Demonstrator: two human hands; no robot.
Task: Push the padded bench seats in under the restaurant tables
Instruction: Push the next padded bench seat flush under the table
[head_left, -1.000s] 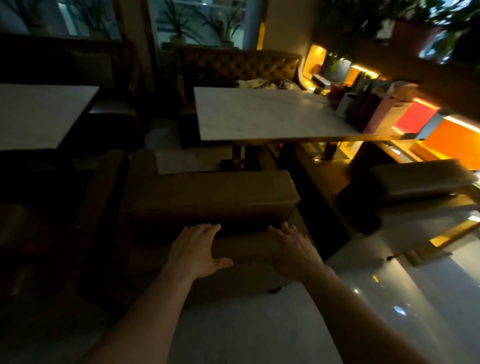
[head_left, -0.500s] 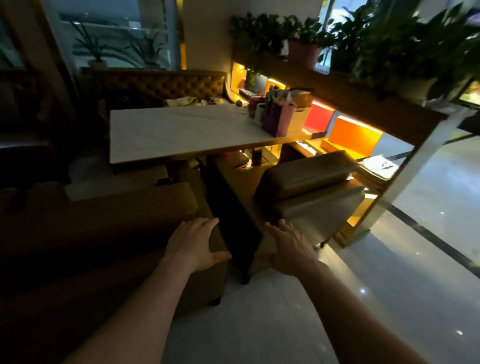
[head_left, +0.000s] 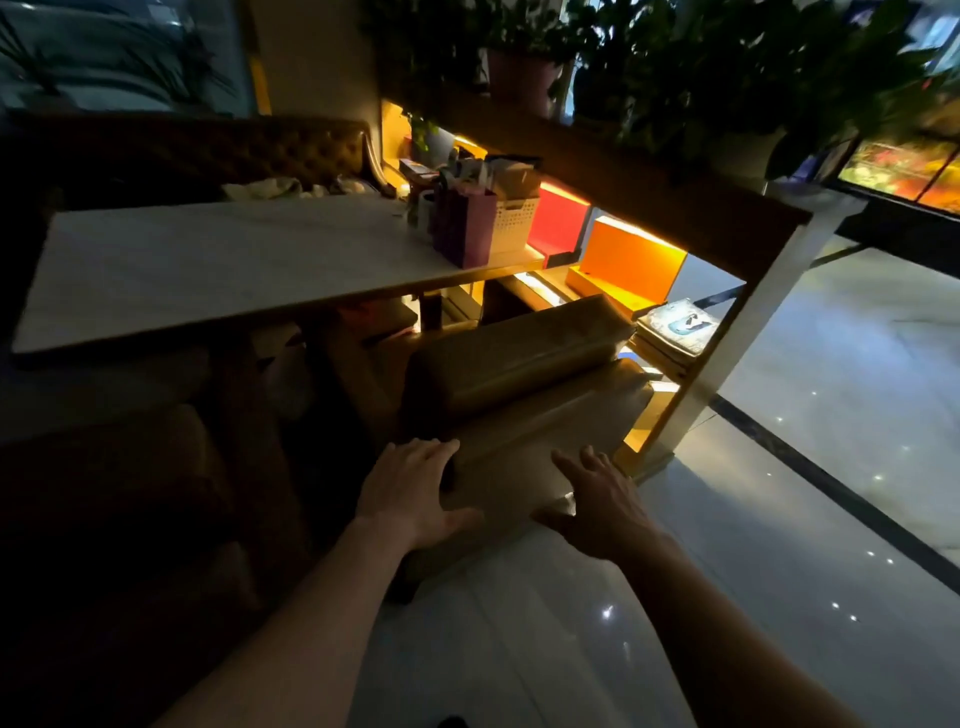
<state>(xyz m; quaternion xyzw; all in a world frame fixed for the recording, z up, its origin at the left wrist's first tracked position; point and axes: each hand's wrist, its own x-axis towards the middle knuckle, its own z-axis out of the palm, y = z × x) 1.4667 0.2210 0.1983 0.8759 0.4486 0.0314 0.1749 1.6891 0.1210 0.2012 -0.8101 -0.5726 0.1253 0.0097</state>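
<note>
Two hands meet the padded bench seat (head_left: 524, 410), which sits at about one o'clock from them, only partly under the counter (head_left: 218, 265). An uneven push could likely swing the seat into the shelf frame (head_left: 727, 353) at three o'clock. The left hand (head_left: 410, 493) lies flat, fingers straight, against its back; the right hand (head_left: 602, 499), likewise spread, touches its near corner, gripping nothing.
</note>
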